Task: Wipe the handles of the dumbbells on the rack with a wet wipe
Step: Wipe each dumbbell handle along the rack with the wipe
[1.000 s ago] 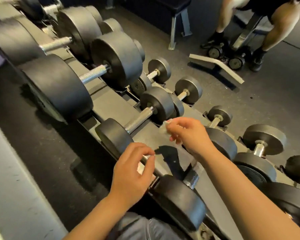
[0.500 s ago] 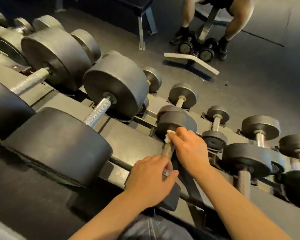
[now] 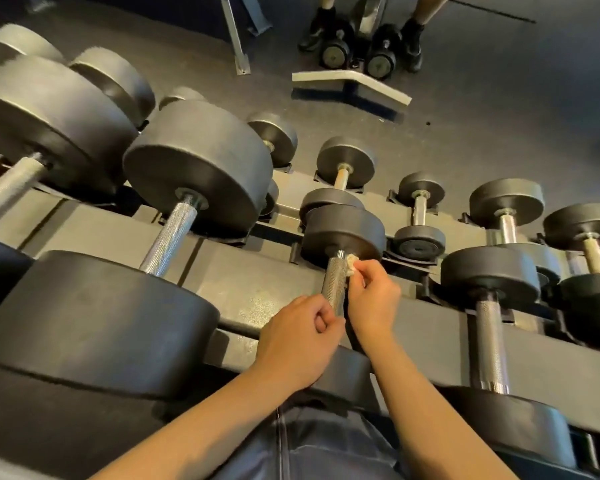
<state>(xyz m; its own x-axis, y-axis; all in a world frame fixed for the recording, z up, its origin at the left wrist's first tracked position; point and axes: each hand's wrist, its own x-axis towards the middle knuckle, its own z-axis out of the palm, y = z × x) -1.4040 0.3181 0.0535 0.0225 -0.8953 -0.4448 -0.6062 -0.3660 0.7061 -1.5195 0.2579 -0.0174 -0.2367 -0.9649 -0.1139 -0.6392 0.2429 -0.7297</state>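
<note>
— Two hands met at one dumbbell handle on the rack?
— Yes. Right hand reached forward, fingertips pinching the wet wipe against the handle's far end. Left hand sat lower, fingers curled round the near end.
</note>
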